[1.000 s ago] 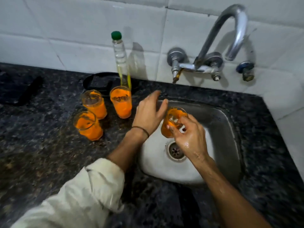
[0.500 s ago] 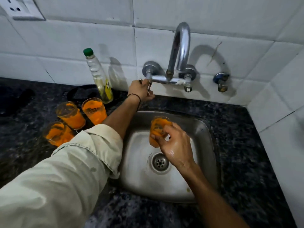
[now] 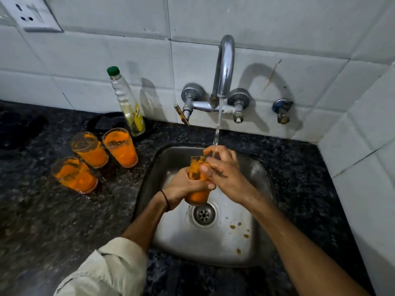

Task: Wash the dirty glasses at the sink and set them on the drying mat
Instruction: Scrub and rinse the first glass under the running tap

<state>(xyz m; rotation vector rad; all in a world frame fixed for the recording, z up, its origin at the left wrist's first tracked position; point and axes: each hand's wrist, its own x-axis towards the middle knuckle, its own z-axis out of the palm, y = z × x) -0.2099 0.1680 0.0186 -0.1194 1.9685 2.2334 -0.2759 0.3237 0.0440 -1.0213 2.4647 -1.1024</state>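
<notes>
On the left of the granite counter (image 3: pixel 42 221), three dirty glasses (image 3: pixel 89 149) are seen, upright and close together. They are coated with orange residue and are not yet washed. Behind them a clear bottle with a green cap (image 3: pixel 126 103) is stood against the tiled wall, beside a dark flat thing (image 3: pixel 104 122). Whether this is the drying mat cannot be told.

Over the steel sink (image 3: pixel 213 242) a fourth glass (image 3: pixel 196 197) is held, just above the drain (image 3: pixel 204 213). Its lower body is gripped by the left hand (image 3: pixel 181 189), with the fingers curled round it. Its rim is pinched by the right hand (image 3: pixel 228 178), the thumb on the near side and the fingers closed over the far side. Water (image 3: pixel 218 124) is run from the tap (image 3: pixel 223 67) onto the right-hand fingers and the rim.

The step in hand is judged to be the rinsing of the first glass, so the task is near its beginning. For the next move, the mouth should be brought fully under the stream and the inner wall rubbed. A firm grip is called for, since wet glass may slip.
</notes>
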